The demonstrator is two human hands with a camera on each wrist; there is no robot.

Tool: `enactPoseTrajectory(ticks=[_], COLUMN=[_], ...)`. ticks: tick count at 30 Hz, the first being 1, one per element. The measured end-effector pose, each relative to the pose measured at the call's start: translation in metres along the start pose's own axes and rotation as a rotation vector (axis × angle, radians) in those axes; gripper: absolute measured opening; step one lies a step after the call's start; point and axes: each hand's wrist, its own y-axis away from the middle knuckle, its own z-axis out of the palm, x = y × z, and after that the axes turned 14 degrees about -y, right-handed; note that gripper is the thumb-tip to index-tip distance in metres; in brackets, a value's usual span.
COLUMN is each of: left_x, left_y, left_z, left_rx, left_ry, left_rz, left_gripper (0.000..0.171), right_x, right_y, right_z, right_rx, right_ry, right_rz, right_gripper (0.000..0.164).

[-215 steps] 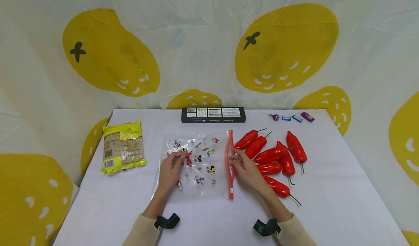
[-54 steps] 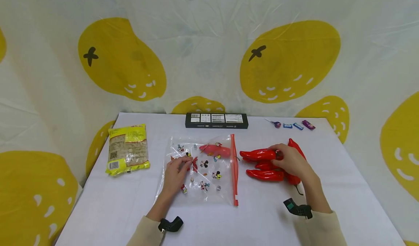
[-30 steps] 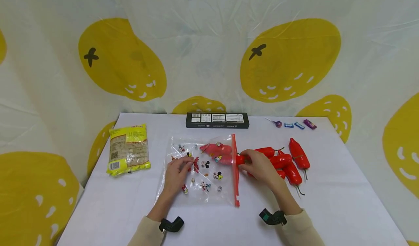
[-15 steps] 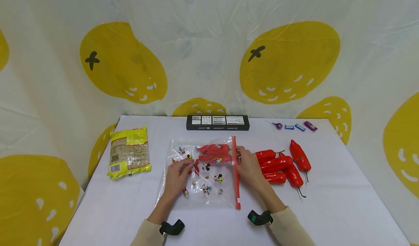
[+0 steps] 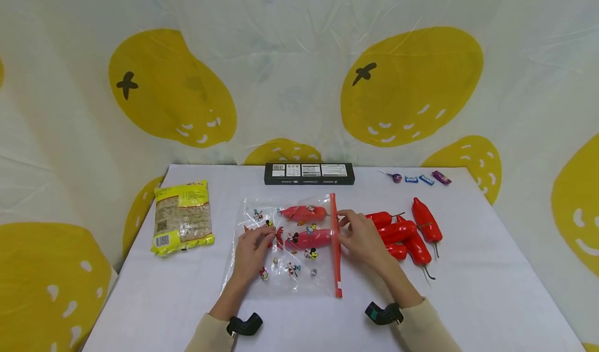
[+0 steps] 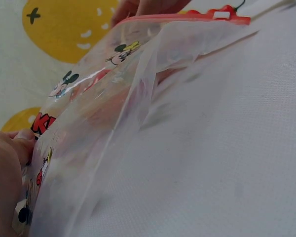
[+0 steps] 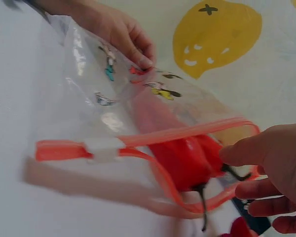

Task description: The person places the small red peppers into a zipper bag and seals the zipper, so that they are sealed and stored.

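Note:
A clear zip bag (image 5: 290, 284) printed with cartoon figures lies on the table, its red-edged mouth facing right. Inside are two glossy red peppers, a far pepper (image 5: 303, 213) and a nearer pepper (image 5: 309, 238). My left hand (image 5: 249, 253) pinches the bag's upper film near its middle, raising it. Beside the mouth is my right hand (image 5: 366, 242), holding nothing. The right wrist view shows its fingers (image 7: 266, 195) spread and its thumb by the rim and a stem. There the mouth gapes, with dark stems poking out past a white slider (image 7: 103, 149).
Right of the bag lies a pile of several red peppers (image 5: 398, 231), with one pepper (image 5: 426, 219) slightly apart. At the back are a black box (image 5: 309, 174), a lollipop (image 5: 396, 178) and small wrapped sweets (image 5: 426, 180). A yellow packet (image 5: 184, 217) lies at left.
My right hand took a pepper from the pile and slid it in through the bag's mouth, beside the first, then let go. The bag held no pepper earliest. My left hand stayed on the film.

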Motion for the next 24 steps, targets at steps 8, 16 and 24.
enactPoseTrajectory(ticks=[8,16,24], left_x=[-0.001,0.001,-0.001], left_y=[0.0,-0.001,0.001], left_z=[0.001,-0.001,0.0], left_rx=[0.003,-0.019,0.016], left_ry=[0.005,0.013,-0.016], left_rz=[-0.004,-0.02,0.024], left_gripper=[0.012,0.014,0.015], right_x=[0.023,0.056,0.069], right_y=[-0.005,-0.015,-0.023], right_z=[-0.049,-0.093,-0.099], right_rx=[0.004,-0.081,-0.183], right_ry=[0.039,0.128,0.136], right_rz=[0.02,0.056,0.11], right_gripper=[0.055,0.044,0.044])
